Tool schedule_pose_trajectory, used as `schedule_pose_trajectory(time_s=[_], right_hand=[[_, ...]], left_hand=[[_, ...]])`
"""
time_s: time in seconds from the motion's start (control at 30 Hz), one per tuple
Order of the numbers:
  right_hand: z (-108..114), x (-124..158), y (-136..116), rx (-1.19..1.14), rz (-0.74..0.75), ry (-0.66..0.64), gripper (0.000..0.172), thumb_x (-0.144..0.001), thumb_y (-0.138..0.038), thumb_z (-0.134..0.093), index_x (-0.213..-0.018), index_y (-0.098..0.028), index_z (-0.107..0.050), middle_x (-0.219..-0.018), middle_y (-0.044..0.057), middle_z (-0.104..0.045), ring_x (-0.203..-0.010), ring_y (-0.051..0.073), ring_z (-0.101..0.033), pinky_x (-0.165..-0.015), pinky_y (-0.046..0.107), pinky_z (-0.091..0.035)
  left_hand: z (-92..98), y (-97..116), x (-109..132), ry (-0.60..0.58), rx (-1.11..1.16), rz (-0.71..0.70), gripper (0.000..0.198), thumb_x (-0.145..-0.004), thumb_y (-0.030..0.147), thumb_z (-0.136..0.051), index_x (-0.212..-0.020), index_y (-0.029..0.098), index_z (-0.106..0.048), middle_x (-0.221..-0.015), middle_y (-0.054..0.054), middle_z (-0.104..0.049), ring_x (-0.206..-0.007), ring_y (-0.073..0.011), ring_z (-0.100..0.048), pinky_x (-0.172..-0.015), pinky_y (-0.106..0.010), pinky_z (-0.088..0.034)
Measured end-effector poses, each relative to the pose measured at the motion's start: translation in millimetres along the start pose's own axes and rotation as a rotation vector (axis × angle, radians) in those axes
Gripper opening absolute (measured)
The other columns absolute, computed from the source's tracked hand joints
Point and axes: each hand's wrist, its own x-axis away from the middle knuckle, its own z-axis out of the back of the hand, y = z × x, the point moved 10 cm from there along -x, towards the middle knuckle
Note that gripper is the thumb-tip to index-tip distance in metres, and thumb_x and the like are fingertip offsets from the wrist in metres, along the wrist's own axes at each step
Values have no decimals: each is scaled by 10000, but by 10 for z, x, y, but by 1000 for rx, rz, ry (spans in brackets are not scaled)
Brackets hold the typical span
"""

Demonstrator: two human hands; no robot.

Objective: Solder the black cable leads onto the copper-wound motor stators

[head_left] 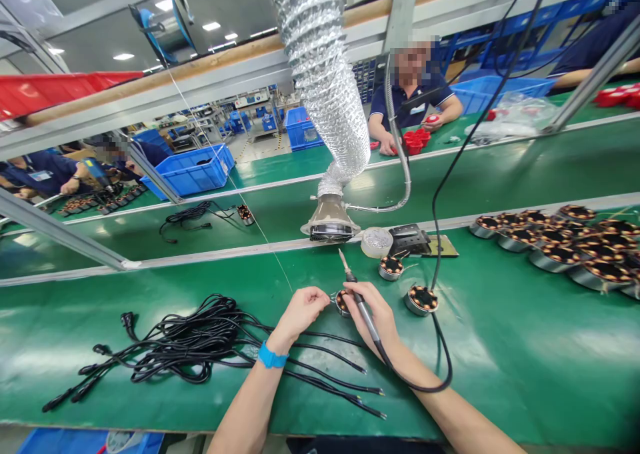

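My right hand (376, 317) is closed round a soldering iron (367, 315), its tip pointing up and away from me. The fingers of that hand also rest against a small stator (342, 302) with copper windings, which they partly cover. From the left, my left hand (304, 313), wearing a blue wristband (273, 355), pinches thin wires at the stator's side. A fine wire from an overhead spool (170, 31) runs down close to this hand. Two more stators, one (421, 299) right of my right hand and another (391, 267) farther back, stand on the green bench.
Black cables (200, 337) lie bundled at left, their stripped ends below my hands. A fume extractor hood (330, 217) hangs ahead, beside a round translucent container (377, 242) and a black holder (410, 239). Many stators (557, 254) crowd the right. A co-worker (413, 101) handles red parts across the bench.
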Motion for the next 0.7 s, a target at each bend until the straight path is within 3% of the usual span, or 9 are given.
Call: schedule_pose_trajectory(time_s=[0.13, 0.27, 0.43, 0.7], right_hand=[[242, 27, -72, 26, 8, 111, 168, -961, -143, -603, -998, -239, -735, -845, 18, -783, -708, 188, -757, -672, 300, -620], [392, 82, -185, 17, 62, 155, 252, -944, -132, -546, -788, -246, -707, -678, -11, -753, -565, 181, -719, -589, 311, -594], [391, 76, -296, -9, 119, 132, 259, -897, -118, -546, -724, -252, -686, -600, -23, -717, -484, 181, -674, -505, 313, -554], [330, 36, -309, -24, 102, 99, 255, -895, -116, -556, -719, -238, -696, -610, -13, -728, -489, 176, -687, -515, 305, -574]], left_hand=[[-11, 23, 14, -10, -23, -9, 349, -753, 507, -693, -775, 164, -633, -567, 76, -416, -497, -74, -300, -494, -235, -205], [9, 53, 23, 33, -47, -59, 368, -768, 522, -715, -766, 160, -647, -590, 60, -447, -537, -84, -343, -525, -232, -249], [28, 72, 19, 71, -55, -127, 387, -781, 532, -743, -781, 152, -668, -656, 23, -549, -595, -106, -439, -572, -236, -326], [48, 93, 24, 101, -67, -164, 353, -802, 499, -717, -786, 149, -677, -698, 1, -609, -659, -127, -502, -651, -251, -374]])
